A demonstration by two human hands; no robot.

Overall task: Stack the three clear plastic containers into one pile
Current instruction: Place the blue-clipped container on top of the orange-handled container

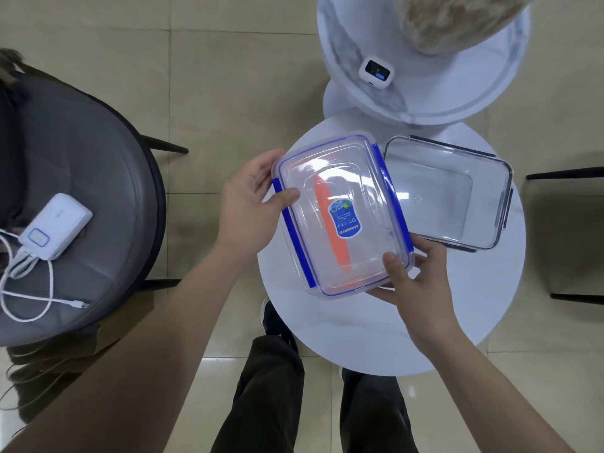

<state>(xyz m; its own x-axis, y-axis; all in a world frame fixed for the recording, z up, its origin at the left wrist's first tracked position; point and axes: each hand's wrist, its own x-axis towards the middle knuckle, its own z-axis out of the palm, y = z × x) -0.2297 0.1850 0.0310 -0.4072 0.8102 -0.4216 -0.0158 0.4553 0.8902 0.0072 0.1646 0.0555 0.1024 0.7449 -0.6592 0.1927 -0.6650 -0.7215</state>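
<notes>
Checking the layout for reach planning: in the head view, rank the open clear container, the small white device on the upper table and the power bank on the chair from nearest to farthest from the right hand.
1. Open clear container, just beyond the right hand, on the table's right side.
2. Small white device, on the upper table, farther ahead.
3. Power bank, on the grey chair, far left.

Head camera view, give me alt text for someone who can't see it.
Two bare hands, left hand and right hand, hold a clear blue-clipped container by opposite ends over a round white table. A second clear container, dark-clipped, sits on the table to its right. A power bank lies on a grey chair at left.
</notes>
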